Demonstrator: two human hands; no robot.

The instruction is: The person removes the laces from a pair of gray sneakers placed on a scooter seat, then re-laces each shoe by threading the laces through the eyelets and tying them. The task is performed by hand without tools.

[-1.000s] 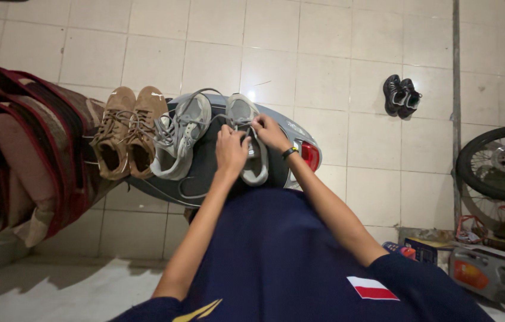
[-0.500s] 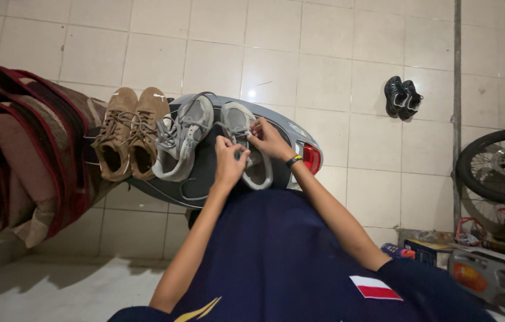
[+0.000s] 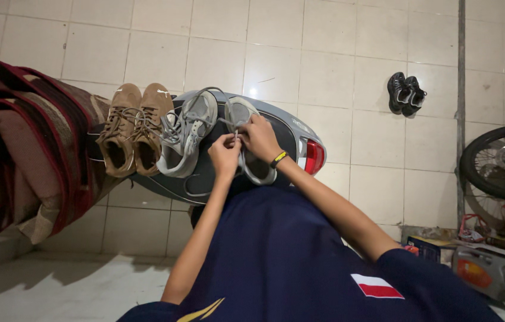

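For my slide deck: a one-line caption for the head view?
Both hands, left hand and right hand, pinch the lace of a grey sneaker on a scooter seat.

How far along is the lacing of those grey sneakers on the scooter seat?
Done, it seems: the pair of tan suede lace-up shoes stands laced on the black scooter seat. In hand: the left hand and right hand pinch a grey lace over the right grey mesh sneaker. Left: the left grey mesh sneaker has loose laces trailing over the seat.
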